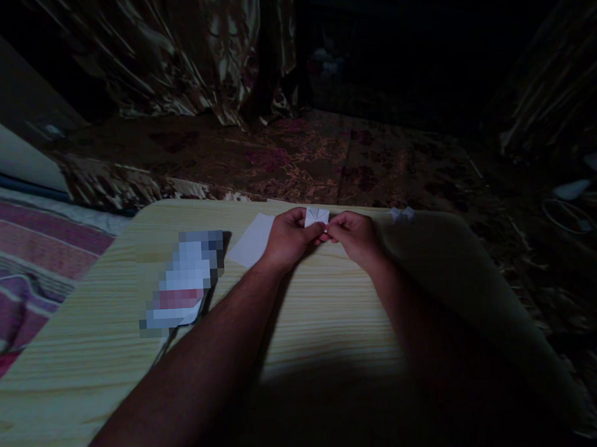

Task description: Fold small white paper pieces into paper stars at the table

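Between my hands is a small folded white paper (317, 216) with crease lines meeting near its middle. My left hand (292, 237) grips its left side, the thumb lying across the lower edge. The fingers of my right hand (354, 237) are pinched together at the paper's lower right corner. Just left of my left hand, white paper sheets (252, 241) lie flat on the table. Two small folded white paper pieces (401, 214) sit near the far edge, to the right of my right hand.
A blurred-out phone-like device (184, 279) with a cable lies on the left of the wooden table (327, 302). A striped bedcover (24, 244) is at the left. Beyond the table are patterned fabric (295, 153) and curtains (209, 48). A white cable (568, 216) lies at the right.
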`<state>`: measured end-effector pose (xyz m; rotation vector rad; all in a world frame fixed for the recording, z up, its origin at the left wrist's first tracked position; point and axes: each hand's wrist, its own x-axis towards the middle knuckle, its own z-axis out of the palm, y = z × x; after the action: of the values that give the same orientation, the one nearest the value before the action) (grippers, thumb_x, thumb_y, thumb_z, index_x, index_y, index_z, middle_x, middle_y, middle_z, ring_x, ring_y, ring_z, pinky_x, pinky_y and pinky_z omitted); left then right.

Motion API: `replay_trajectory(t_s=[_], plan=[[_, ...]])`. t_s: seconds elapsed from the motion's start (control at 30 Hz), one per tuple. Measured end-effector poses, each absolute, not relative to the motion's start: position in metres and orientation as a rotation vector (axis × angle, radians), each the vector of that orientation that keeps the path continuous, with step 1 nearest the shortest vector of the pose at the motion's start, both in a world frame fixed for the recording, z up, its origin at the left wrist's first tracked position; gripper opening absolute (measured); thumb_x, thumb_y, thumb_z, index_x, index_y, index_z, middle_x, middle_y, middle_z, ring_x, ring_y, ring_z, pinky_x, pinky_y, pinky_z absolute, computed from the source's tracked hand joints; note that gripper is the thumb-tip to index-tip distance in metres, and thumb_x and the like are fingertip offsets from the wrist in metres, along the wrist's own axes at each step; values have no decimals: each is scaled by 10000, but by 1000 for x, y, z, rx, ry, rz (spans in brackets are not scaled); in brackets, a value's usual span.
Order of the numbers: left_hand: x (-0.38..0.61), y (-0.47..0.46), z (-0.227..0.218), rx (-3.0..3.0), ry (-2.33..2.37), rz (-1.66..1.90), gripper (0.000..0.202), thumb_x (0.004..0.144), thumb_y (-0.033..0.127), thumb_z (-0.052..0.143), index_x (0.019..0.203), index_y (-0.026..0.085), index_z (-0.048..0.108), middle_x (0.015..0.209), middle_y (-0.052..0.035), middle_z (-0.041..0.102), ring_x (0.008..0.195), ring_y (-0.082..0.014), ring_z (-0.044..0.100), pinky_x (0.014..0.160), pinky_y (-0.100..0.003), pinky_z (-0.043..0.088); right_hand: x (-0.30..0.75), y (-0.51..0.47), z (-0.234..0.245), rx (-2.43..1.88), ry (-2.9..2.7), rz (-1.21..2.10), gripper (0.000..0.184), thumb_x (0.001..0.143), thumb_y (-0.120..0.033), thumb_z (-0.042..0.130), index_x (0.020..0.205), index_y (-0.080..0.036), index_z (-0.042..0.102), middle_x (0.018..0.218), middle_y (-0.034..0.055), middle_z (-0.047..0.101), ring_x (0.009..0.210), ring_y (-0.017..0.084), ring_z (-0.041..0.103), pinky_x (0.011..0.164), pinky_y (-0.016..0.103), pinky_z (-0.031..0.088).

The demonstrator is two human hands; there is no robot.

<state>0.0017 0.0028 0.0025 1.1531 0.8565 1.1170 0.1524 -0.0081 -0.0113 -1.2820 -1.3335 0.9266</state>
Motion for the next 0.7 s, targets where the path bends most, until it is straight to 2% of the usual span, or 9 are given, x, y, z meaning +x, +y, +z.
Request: replay_trajectory(t_s=[0.23, 0.47, 0.7], plan=[[2, 5, -1, 1143, 867, 1141, 347, 647, 226, 777, 919, 145, 578, 683, -23, 697, 580, -132, 660, 561, -222, 516, 152, -10, -8, -1285, -1350, 926, 150, 702, -304, 669, 729, -159, 644, 628, 8, 660, 569, 122, 589, 541, 241, 453], [0, 5, 1, 1112, 870, 1132, 475, 639, 219, 778, 1059, 160, 562, 698, -16, 691, 552, -129, 650, 532, -223, 512, 152, -11, 3, -1220, -1229, 1090, 146, 697, -297, 661, 756, -169, 619, 599, -7, 645, 552, 116, 597, 541, 234, 471], [0, 5, 2, 1122, 852, 1124, 470, 655, 210, 773, 1068, 154, 557, 689, -22, 688, 548, -128, 648, 525, -218, 506, 152, -12, 6, -1234, -1242, 1104, 152, 684, -298, 670, 732, -162, 624, 582, -4, 641, 538, 115, 600, 526, 230, 468]])
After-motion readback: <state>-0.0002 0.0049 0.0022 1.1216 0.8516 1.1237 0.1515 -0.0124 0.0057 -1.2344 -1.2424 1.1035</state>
